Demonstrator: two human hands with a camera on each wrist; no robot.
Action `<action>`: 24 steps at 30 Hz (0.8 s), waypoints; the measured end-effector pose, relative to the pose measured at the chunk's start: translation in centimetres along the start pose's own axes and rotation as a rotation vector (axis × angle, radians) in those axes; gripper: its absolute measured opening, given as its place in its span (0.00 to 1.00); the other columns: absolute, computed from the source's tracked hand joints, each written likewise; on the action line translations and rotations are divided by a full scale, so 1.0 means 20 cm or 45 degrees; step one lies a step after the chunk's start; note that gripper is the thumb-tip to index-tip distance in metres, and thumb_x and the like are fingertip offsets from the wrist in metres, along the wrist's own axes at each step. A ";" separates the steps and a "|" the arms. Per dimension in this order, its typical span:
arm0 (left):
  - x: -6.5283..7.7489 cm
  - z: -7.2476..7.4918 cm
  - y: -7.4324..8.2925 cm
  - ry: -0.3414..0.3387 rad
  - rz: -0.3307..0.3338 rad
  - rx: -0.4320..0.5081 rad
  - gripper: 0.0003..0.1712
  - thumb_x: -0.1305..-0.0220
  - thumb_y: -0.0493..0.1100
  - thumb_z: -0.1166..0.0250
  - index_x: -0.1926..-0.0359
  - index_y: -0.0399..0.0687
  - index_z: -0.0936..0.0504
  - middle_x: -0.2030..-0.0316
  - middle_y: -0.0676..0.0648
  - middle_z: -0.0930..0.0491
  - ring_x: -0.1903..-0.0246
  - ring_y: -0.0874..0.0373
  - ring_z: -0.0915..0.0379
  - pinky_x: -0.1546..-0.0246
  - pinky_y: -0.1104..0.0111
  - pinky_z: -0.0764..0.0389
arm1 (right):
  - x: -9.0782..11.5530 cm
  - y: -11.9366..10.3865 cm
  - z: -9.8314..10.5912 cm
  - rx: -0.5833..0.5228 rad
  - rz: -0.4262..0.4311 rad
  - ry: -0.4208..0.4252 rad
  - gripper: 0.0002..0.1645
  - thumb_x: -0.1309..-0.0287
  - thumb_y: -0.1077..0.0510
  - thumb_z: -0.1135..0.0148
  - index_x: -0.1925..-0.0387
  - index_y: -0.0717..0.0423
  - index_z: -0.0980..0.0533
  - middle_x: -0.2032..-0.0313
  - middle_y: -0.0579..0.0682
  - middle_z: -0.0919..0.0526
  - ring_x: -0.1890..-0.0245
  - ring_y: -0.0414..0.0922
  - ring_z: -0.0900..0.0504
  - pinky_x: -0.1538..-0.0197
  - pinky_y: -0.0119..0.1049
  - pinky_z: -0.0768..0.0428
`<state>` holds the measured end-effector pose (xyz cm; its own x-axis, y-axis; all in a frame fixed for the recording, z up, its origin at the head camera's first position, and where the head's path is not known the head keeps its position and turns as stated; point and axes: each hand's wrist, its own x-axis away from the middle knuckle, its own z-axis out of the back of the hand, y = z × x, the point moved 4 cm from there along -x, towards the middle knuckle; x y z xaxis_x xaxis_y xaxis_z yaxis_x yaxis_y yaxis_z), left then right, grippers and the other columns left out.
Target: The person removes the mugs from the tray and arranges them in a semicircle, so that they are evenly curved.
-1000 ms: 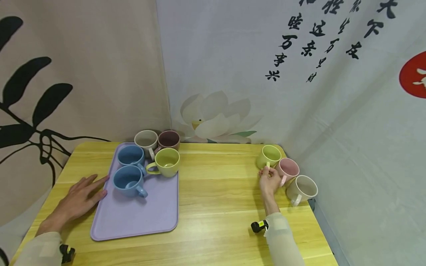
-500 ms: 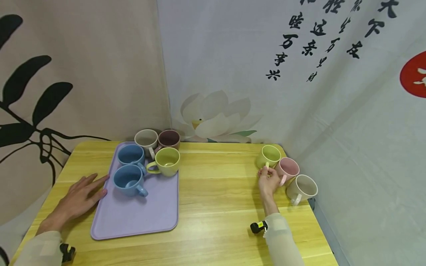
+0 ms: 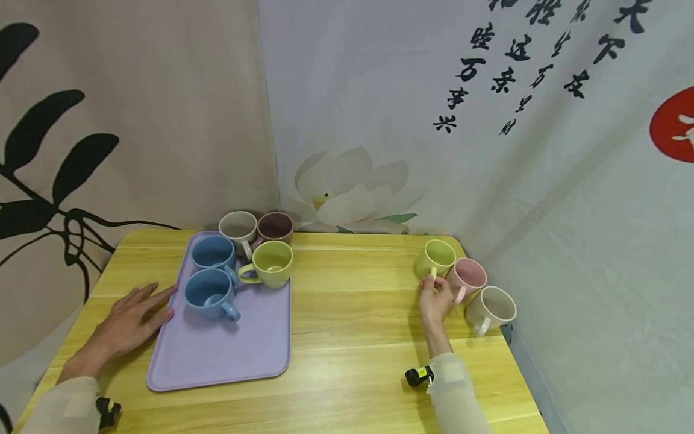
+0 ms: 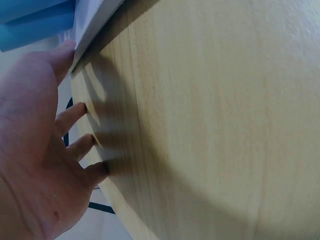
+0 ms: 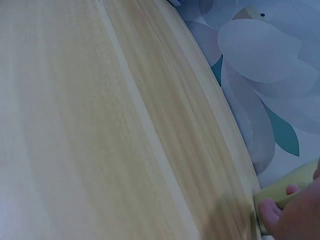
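My right hand [image 3: 435, 299] pinches the handle of a yellow-green mug [image 3: 436, 254] near the table's far right corner. The mug stands upright, close to a pink mug [image 3: 468, 275]; in the right wrist view only part of the green mug [image 5: 285, 187] shows beside the fingers. At the left, my left hand [image 3: 126, 327] has its fingers spread, the thumb touching the side of a lilac tray [image 3: 238, 358] and the other fingertips on the table. Two blue mugs [image 3: 208, 296] sit on the tray, with a yellow mug [image 3: 273, 268] at their right.
A white mug [image 3: 237, 228] and a dark purple mug [image 3: 275, 228] stand at the tray's far end. Another white mug [image 3: 491, 307] is at the right table edge, just nearer than the pink one. Printed cloth [image 3: 352, 108] hangs behind the wooden table [image 3: 352, 337].
My right hand and the yellow-green mug it holds have shifted slightly left and nearer. My left hand, the tray and the mugs about it stay where they were.
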<state>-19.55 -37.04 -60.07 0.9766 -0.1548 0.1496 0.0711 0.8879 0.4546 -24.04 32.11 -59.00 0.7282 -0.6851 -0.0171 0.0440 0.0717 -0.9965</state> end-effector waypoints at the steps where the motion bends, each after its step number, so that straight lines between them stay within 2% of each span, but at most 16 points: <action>1: 0.00 0.00 0.00 -0.001 0.001 0.001 0.43 0.11 0.67 0.47 0.10 0.49 0.39 0.15 0.17 0.52 0.17 0.08 0.63 0.30 0.09 0.54 | 0.01 0.00 0.00 0.007 0.001 -0.005 0.10 0.17 0.59 0.37 0.53 0.65 0.20 0.60 0.53 0.14 0.60 0.45 0.07 0.49 0.35 0.05; 3: 0.00 0.00 0.00 0.002 -0.002 0.000 0.43 0.11 0.67 0.48 0.10 0.49 0.40 0.15 0.17 0.52 0.18 0.08 0.63 0.29 0.09 0.53 | 0.02 0.00 0.01 0.031 0.010 -0.021 0.11 0.17 0.59 0.37 0.49 0.67 0.20 0.55 0.57 0.14 0.58 0.48 0.06 0.48 0.35 0.05; 8: 0.00 0.00 0.00 0.009 -0.003 -0.006 0.43 0.11 0.68 0.48 0.10 0.50 0.40 0.15 0.17 0.51 0.17 0.08 0.62 0.31 0.08 0.52 | 0.05 -0.02 0.03 0.210 0.066 -0.064 0.21 0.18 0.56 0.37 0.35 0.67 0.20 0.39 0.65 0.15 0.48 0.56 0.08 0.56 0.21 0.13; 10: 0.00 0.00 -0.01 0.008 0.003 -0.010 0.43 0.11 0.68 0.48 0.10 0.50 0.39 0.15 0.17 0.51 0.17 0.08 0.62 0.31 0.08 0.52 | 0.07 -0.04 0.04 0.275 0.095 -0.082 0.25 0.18 0.54 0.36 0.31 0.65 0.22 0.34 0.66 0.15 0.43 0.61 0.08 0.55 0.19 0.17; 12: 0.00 0.00 -0.01 0.007 0.006 -0.011 0.43 0.11 0.68 0.48 0.11 0.49 0.39 0.15 0.17 0.51 0.17 0.08 0.62 0.31 0.08 0.52 | 0.09 -0.05 0.05 0.286 0.118 -0.116 0.29 0.17 0.52 0.36 0.27 0.66 0.25 0.30 0.68 0.18 0.38 0.67 0.10 0.48 0.26 0.12; 14: 0.00 0.00 -0.01 0.005 0.008 -0.012 0.43 0.11 0.68 0.48 0.11 0.49 0.39 0.15 0.17 0.52 0.18 0.08 0.62 0.31 0.09 0.52 | 0.11 -0.05 0.05 0.291 0.128 -0.143 0.31 0.17 0.52 0.36 0.24 0.64 0.28 0.26 0.69 0.21 0.33 0.69 0.13 0.38 0.39 0.09; 17: 0.00 0.00 -0.01 0.003 0.015 -0.016 0.44 0.11 0.68 0.48 0.11 0.48 0.39 0.15 0.17 0.52 0.18 0.08 0.63 0.30 0.09 0.52 | 0.13 -0.07 0.06 0.281 0.154 -0.156 0.33 0.17 0.53 0.36 0.21 0.64 0.32 0.23 0.69 0.26 0.28 0.69 0.18 0.27 0.59 0.15; 20: 0.00 0.00 0.00 -0.002 0.022 -0.013 0.44 0.11 0.68 0.48 0.10 0.49 0.40 0.15 0.17 0.52 0.17 0.08 0.63 0.30 0.09 0.53 | 0.16 -0.09 0.07 0.266 0.217 -0.116 0.35 0.19 0.56 0.33 0.21 0.65 0.32 0.23 0.71 0.25 0.26 0.69 0.22 0.22 0.66 0.22; 24: 0.00 0.00 0.00 -0.003 0.017 -0.009 0.44 0.11 0.68 0.48 0.10 0.49 0.40 0.15 0.17 0.52 0.17 0.08 0.63 0.29 0.10 0.53 | 0.19 -0.14 0.08 0.238 0.347 -0.049 0.34 0.22 0.61 0.31 0.24 0.69 0.30 0.29 0.73 0.22 0.26 0.69 0.23 0.20 0.68 0.27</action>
<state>-19.59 -37.06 -60.11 0.9770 -0.1437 0.1574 0.0594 0.8929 0.4463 -20.26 30.41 -56.10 0.7554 -0.5950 -0.2744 -0.0338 0.3829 -0.9232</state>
